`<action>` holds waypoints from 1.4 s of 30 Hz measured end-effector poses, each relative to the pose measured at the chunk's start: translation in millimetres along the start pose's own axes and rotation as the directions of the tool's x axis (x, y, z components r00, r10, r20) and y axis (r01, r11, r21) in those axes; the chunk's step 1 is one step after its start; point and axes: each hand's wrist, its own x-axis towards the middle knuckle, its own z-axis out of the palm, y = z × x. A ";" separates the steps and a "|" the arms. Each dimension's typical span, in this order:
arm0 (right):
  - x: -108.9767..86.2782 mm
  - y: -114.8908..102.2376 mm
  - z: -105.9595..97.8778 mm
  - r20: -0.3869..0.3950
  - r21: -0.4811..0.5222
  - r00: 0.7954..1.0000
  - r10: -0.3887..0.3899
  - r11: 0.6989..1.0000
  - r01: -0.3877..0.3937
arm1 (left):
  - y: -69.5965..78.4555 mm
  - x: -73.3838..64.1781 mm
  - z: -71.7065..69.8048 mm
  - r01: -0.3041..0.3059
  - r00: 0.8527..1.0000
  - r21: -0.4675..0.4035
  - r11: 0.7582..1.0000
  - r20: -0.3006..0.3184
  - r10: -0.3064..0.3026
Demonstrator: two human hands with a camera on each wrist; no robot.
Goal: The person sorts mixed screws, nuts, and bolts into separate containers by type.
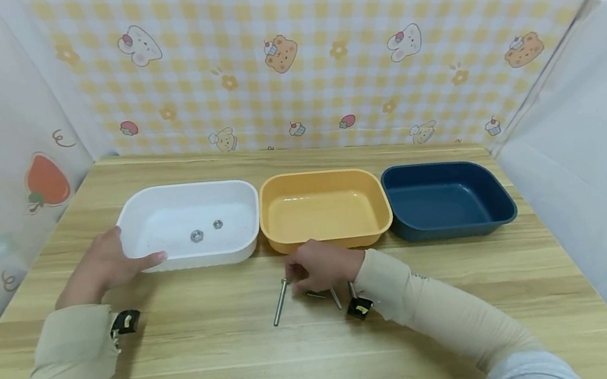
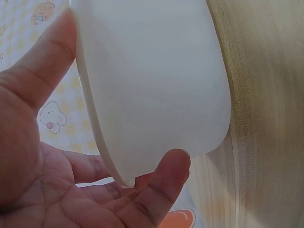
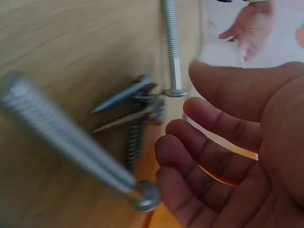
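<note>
My left hand (image 1: 112, 263) holds the left end of a white plastic bin (image 1: 213, 258). In the left wrist view its thumb lies at the rim and its fingers wrap the end wall. Two hex nuts (image 1: 196, 236) lie inside that bin. My right hand (image 1: 318, 265) is low over the table just in front of the yellow bin (image 1: 324, 209), its fingers loosely bent and nothing between them. Close to its thumb and fingertips is the head of a long bolt (image 3: 171, 52). A small pile of screws (image 3: 126, 97) and another long bolt (image 3: 71, 137) lie beside the fingers.
A dark blue bin (image 1: 448, 196) stands right of the yellow one, the three bins side by side on the wooden table (image 1: 237, 372). A checked cloth backdrop (image 1: 320, 67) rises behind, with pale side walls (image 1: 604, 168) to either side.
</note>
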 end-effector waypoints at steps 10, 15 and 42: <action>2.9 4.9 9.2 0.017 -0.006 1.000 -0.015 1.000 0.015 | -0.6 -0.7 0.7 0.015 1.000 0.021 1.000 0.010 -0.015; 3.7 4.2 3.8 -0.007 -0.031 0.998 -0.056 0.998 0.055 | 1.3 0.6 -0.8 -0.011 1.000 0.017 1.000 -0.015 0.011; 35.6 -10.6 -30.7 -0.015 0.774 1.000 0.008 0.634 0.007 | 1.4 -1.5 0.5 0.023 1.000 -0.002 1.000 -0.004 -0.023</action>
